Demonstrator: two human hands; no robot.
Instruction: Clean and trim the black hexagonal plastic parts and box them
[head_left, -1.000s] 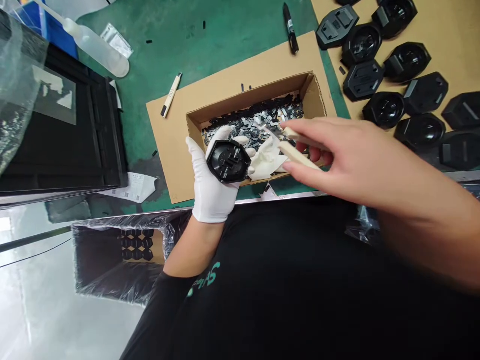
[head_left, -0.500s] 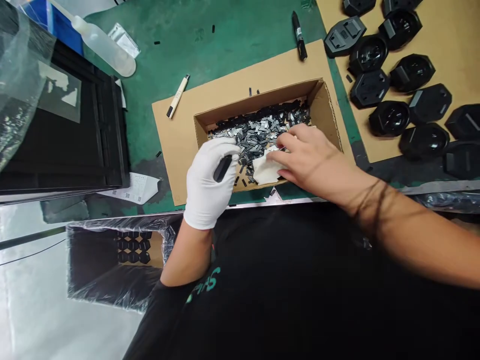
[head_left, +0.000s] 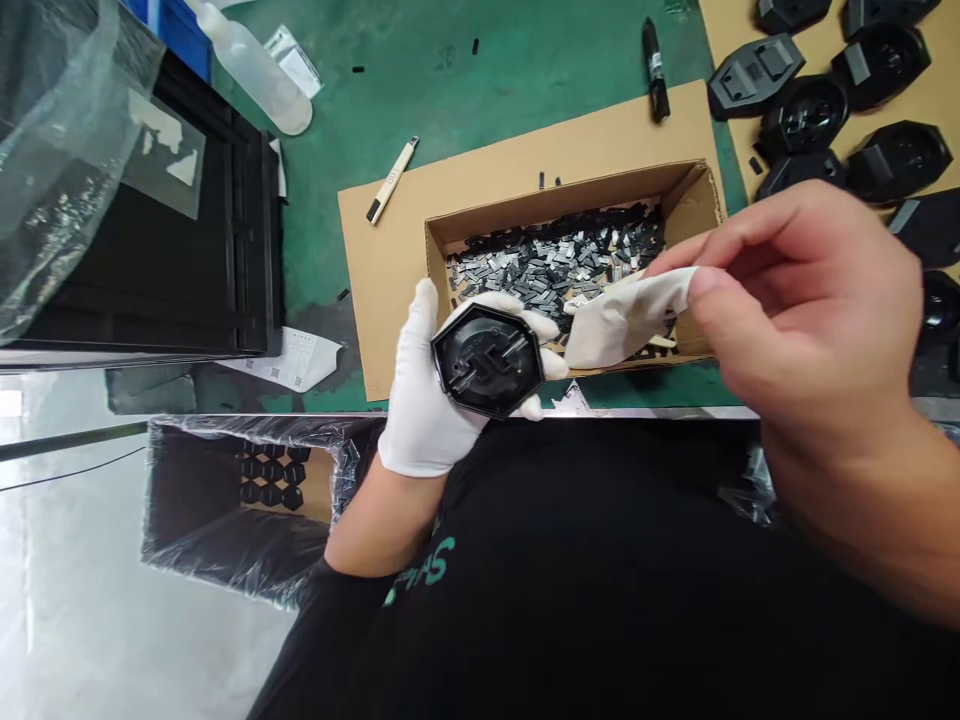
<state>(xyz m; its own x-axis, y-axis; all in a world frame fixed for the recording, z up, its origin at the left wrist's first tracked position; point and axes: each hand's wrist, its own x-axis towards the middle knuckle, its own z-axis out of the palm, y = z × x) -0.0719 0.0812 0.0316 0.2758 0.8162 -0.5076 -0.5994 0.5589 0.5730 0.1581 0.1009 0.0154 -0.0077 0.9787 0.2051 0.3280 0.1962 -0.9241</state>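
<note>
My left hand (head_left: 435, 400), in a white glove, holds a black hexagonal plastic part (head_left: 489, 361) on its palm, fingers curled round its edge. The part's hollow, ribbed side faces up. Between thumb and fingers, my bare right hand (head_left: 802, 310) pinches a limp whitish cloth (head_left: 622, 315), which hangs over the near right corner of an open cardboard box (head_left: 712, 195). Inside that box lies a heap of small black and grey strips (head_left: 540, 270), partly hidden by the cloth and my left fingers.
A utility knife (head_left: 393, 180) and a marker (head_left: 655, 70) lie beyond the box. More black parts (head_left: 757, 75) stand on cardboard at right. At left are a black crate (head_left: 232, 240), a squeeze bottle (head_left: 259, 75) and, lower down, a plastic-lined box (head_left: 240, 500) holding dark parts.
My right hand has lifted the cloth from the box and moved right and closer. My left hand has turned palm up, showing the black part's hollow side. The whole view has shifted.
</note>
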